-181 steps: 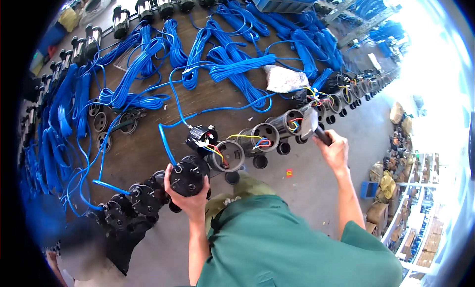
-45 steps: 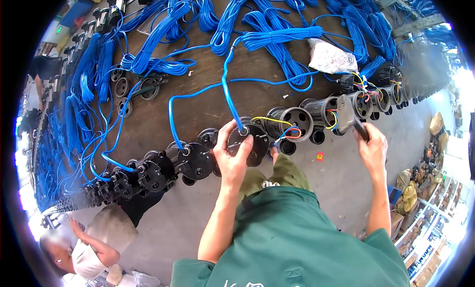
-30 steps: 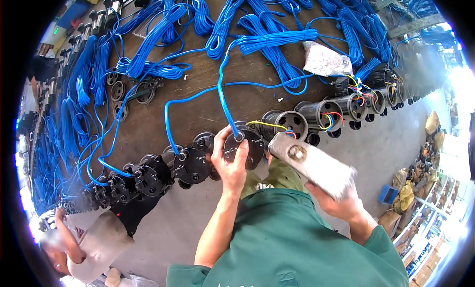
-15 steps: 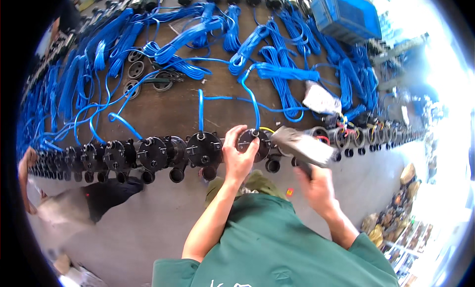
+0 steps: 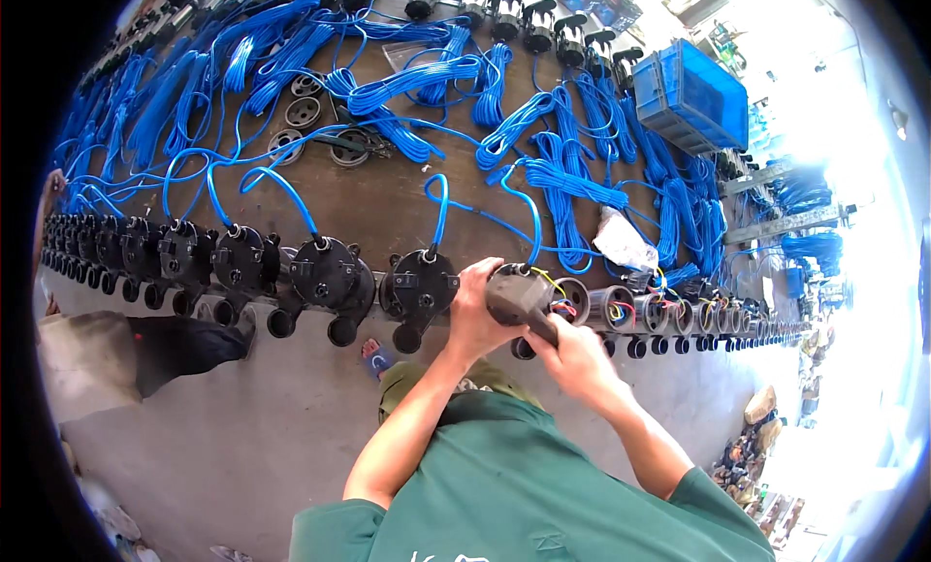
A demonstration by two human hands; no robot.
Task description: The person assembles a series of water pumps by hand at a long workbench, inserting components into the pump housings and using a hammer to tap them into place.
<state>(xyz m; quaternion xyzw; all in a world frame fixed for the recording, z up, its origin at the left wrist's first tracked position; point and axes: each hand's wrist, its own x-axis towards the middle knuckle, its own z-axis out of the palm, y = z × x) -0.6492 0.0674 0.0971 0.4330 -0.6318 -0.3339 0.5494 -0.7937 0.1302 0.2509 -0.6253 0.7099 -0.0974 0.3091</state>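
My left hand point(image 5: 475, 318) grips the left side of a round black end cap point(image 5: 511, 268) on a cylindrical housing. A blue cable point(image 5: 535, 234) enters that cap from above. In my right hand point(image 5: 580, 360) is the dark handle of a mallet point(image 5: 516, 292) with a broad, blocky head. The mallet head lies over the cap and hides most of it; whether they touch I cannot tell. Just left stands a capped black unit point(image 5: 424, 285) with its own cable. To the right, an uncapped grey housing point(image 5: 574, 300) shows coloured wires.
Similar units line the front edge of the brown table point(image 5: 378, 213) both ways. Bundled blue cables point(image 5: 412, 82) cover its far side, beside metal rings point(image 5: 303, 112). A blue crate point(image 5: 690, 96) stands at far right, a plastic bag point(image 5: 623, 240) nearer. Another person point(image 5: 145, 363) is at left.
The mallet has swung left and down from beside the cap to over it. My left hand stays on the cap. The whole view has shifted slightly.
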